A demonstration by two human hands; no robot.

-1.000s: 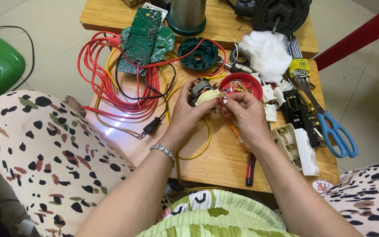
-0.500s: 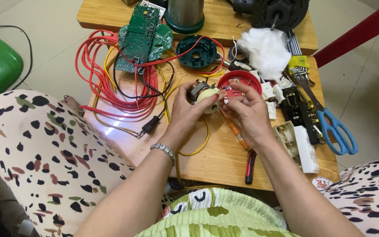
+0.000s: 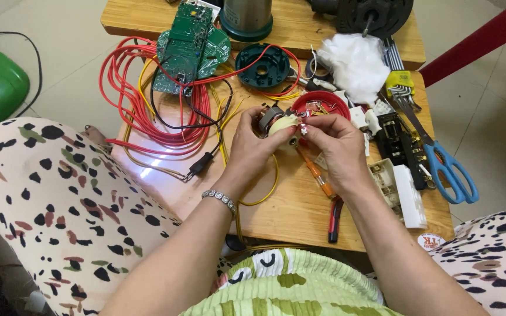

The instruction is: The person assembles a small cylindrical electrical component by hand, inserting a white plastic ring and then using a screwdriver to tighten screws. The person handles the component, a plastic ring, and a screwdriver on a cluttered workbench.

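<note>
Gripping a small motor coil [image 3: 277,124], both hands crowd the red dish [image 3: 321,105].

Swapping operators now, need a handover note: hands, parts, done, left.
Left hand: grips the small motor coil from the left, above the wooden table.
Right hand: fingertips pinch the coil's right end.
Nearby: red bowl of small parts just behind the coil; orange-handled screwdriver under the right hand; green circuit board on the red wires; blue scissors at right.
Done: coil is off the table, in both hands.
Left: hard to tell; the coil's wiring is hidden by fingers.
</note>
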